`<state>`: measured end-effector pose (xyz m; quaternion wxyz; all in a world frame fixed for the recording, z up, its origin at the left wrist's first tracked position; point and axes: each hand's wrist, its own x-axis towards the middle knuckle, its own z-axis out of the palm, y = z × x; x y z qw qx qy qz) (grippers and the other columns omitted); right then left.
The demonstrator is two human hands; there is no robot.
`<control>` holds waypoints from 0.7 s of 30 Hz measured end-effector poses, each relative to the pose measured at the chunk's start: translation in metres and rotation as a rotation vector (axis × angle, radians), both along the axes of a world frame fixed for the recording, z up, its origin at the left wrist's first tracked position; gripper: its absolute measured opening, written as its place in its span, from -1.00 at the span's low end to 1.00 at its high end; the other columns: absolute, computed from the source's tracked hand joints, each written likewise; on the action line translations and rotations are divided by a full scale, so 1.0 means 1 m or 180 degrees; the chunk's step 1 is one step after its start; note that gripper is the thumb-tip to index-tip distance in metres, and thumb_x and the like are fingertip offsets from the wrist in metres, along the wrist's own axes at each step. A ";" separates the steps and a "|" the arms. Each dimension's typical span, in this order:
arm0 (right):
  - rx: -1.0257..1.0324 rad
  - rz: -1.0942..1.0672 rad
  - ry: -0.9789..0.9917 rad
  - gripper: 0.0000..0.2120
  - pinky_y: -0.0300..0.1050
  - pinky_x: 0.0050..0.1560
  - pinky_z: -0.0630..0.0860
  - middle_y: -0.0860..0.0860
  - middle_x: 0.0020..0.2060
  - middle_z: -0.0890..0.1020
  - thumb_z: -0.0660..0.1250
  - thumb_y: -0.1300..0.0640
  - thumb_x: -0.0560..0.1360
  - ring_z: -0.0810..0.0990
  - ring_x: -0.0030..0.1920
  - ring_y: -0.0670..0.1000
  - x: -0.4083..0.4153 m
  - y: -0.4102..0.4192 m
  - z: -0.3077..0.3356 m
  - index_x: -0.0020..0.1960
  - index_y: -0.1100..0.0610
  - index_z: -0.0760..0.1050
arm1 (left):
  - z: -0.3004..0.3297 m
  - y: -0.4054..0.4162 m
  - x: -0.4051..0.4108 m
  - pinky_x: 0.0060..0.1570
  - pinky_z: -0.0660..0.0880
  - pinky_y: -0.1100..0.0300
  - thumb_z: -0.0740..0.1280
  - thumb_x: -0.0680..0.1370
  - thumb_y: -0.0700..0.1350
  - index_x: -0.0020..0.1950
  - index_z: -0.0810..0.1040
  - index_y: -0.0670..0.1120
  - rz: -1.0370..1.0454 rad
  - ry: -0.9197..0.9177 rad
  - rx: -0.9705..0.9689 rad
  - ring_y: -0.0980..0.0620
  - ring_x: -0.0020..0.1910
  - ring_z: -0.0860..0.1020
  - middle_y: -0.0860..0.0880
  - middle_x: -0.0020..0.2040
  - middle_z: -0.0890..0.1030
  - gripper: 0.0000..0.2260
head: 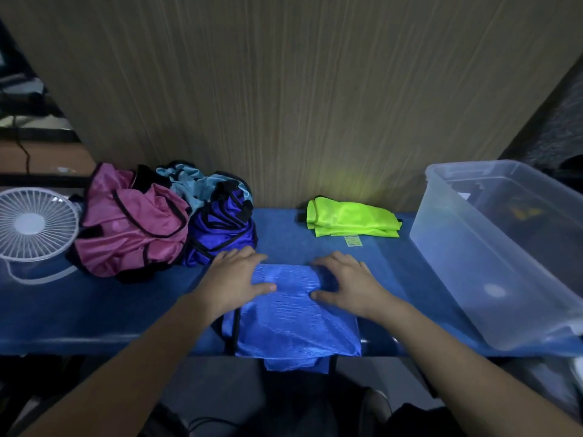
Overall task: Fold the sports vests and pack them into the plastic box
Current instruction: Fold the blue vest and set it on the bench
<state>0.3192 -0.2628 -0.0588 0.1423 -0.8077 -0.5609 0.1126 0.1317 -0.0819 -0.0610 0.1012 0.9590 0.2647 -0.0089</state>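
A blue vest point(296, 313) was pressed flat at the tabletop's point(94, 304) front edge by the left hand point(235, 280) and right hand point(345, 285), fingers spread. The plastic box point(504, 247) was placed at the right edge.

Five sports vests point(296, 310), one plastic box point(492, 247), one fan point(34, 223), two hands point(235, 279).
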 end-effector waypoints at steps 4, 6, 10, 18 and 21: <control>-0.0222 0.0040 0.0094 -0.44 -0.08 0.11 0.22 -0.07 0.09 0.44 0.48 -0.17 0.40 0.38 0.22 0.02 0.001 0.012 0.006 0.32 -0.02 0.46 | 0.002 0.005 0.012 0.24 0.32 0.10 0.44 0.45 0.27 0.34 0.49 0.02 -0.0015 0.0032 -0.0312 -0.03 0.24 0.39 0.08 0.07 0.38 -0.44; -0.0389 0.0118 0.0054 -0.50 -0.02 0.16 0.29 -0.05 0.04 0.43 0.49 -0.16 0.39 0.40 0.18 0.04 0.004 0.018 0.008 0.22 0.04 0.50 | 0.004 0.007 0.017 0.14 0.37 0.12 0.49 0.44 0.22 0.24 0.54 0.01 -0.0051 0.0026 -0.0492 0.00 0.17 0.42 0.06 0.06 0.41 -0.53; -0.0411 0.0097 0.0290 -0.61 0.01 0.09 0.44 0.00 -0.02 0.54 0.52 -0.08 0.38 0.51 0.03 0.05 0.012 0.025 0.015 0.07 0.09 0.51 | 0.008 0.012 0.025 -0.14 0.39 0.11 0.52 0.41 0.18 -0.05 0.50 0.08 0.0062 -0.0262 -0.0588 0.04 -0.03 0.51 0.08 -0.06 0.54 -0.70; -0.0355 -0.0137 0.0962 -0.73 -0.15 -0.10 0.48 -0.08 -0.05 0.63 0.50 -0.06 0.44 0.60 -0.06 -0.03 0.038 0.027 0.028 0.03 -0.04 0.49 | 0.016 0.016 0.034 -0.02 0.49 0.11 0.51 0.43 0.16 0.10 0.57 0.12 0.0266 -0.0501 -0.0742 0.10 -0.03 0.58 0.14 -0.05 0.64 -0.69; -0.0419 -0.0169 0.1036 -0.76 -0.03 0.01 0.55 0.00 -0.06 0.67 0.45 -0.08 0.46 0.63 -0.04 0.02 0.039 0.025 0.028 0.03 0.02 0.56 | 0.020 0.024 0.027 0.08 0.53 0.09 0.51 0.44 0.15 0.12 0.58 0.12 0.0250 -0.0271 -0.1117 0.14 0.00 0.60 0.16 0.00 0.64 -0.69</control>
